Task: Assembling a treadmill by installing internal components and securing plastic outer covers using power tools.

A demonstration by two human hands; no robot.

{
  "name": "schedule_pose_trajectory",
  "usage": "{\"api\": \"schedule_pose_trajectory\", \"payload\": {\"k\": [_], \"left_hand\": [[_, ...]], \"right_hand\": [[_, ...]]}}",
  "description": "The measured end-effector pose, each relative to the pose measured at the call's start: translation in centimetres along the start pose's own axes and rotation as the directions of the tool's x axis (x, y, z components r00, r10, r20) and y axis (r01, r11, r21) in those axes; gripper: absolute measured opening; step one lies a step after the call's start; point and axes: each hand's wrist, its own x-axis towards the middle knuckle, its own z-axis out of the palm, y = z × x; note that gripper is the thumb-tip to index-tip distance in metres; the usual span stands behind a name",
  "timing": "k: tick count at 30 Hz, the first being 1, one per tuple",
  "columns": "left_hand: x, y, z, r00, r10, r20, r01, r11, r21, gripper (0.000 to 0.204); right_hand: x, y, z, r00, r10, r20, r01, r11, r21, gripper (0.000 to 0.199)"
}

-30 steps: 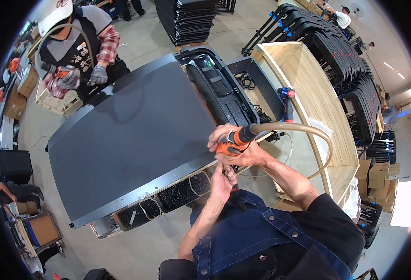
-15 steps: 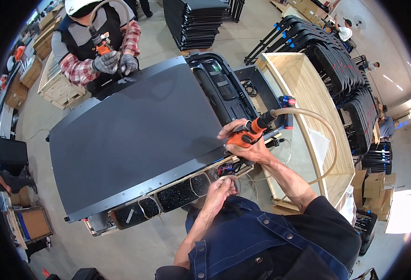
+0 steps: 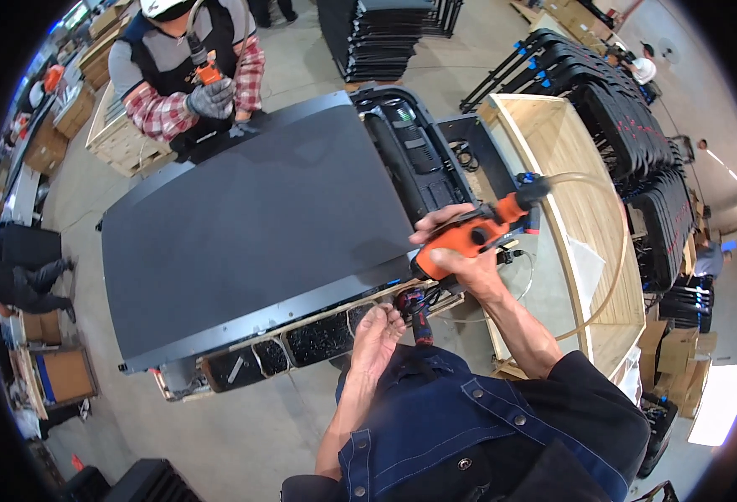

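My right hand (image 3: 474, 273) is wrapped round an orange power screwdriver (image 3: 460, 241) with a black end and a pale hose (image 3: 624, 226). The tool is raised at the near right corner of a flat dark deck (image 3: 255, 217) with grey metal side rails, which looks like a treadmill base. Below it, my left hand (image 3: 375, 335) is closed in a pinch beside the deck's near edge; what its fingers hold cannot be made out. Close to the left fingers is a dark cordless drill (image 3: 417, 311) with red parts. Black bins (image 3: 317, 343) holding small hardware line the near edge.
Across the deck a gloved co-worker (image 3: 211, 99) holds another orange driver (image 3: 208, 72). An open wooden crate (image 3: 582, 197) stands to the right, with stacked black frames (image 3: 611, 125) behind it. A pile of black panels (image 3: 385, 38) stands beyond the deck.
My right hand has lifted the screwdriver slightly and swung it rightward, its hose end moving away. My left hand has drawn a little left. The whole view has shifted slightly.
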Motion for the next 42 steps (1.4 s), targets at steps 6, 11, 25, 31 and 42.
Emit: {"api": "schedule_pose_trajectory", "payload": {"k": [6,11,25,31,42], "left_hand": [[-1.2,0.0,1.5,0.997,0.079,-0.002,-0.079,0.989,-0.126,0.021],[-2.7,0.5,1.6,0.99,0.141,-0.005,-0.139,0.973,-0.185,0.021],[-3.9,10.0,-1.4,0.969,0.173,-0.179,-0.203,0.965,-0.166,0.029],[-4.5,12.5,-3.3,0.983,-0.013,-0.182,-0.057,0.926,-0.374,0.026],[-9.3,14.1,-9.2,0.994,-0.045,-0.101,0.073,0.951,0.3,0.049]], "right_hand": [[-2.2,-0.8,1.3,0.999,-0.001,-0.05,0.014,0.961,0.276,0.047],[-2.8,0.7,2.2,0.996,0.051,-0.072,-0.023,0.936,0.351,0.047],[-1.7,5.5,14.8,0.995,-0.076,0.058,0.067,0.986,0.15,0.049],[0.0,7.5,19.7,0.96,-0.129,0.249,0.16,0.981,-0.107,0.043],[0.4,8.6,23.2,0.929,-0.083,0.362,0.18,0.953,-0.242,0.036]]}}
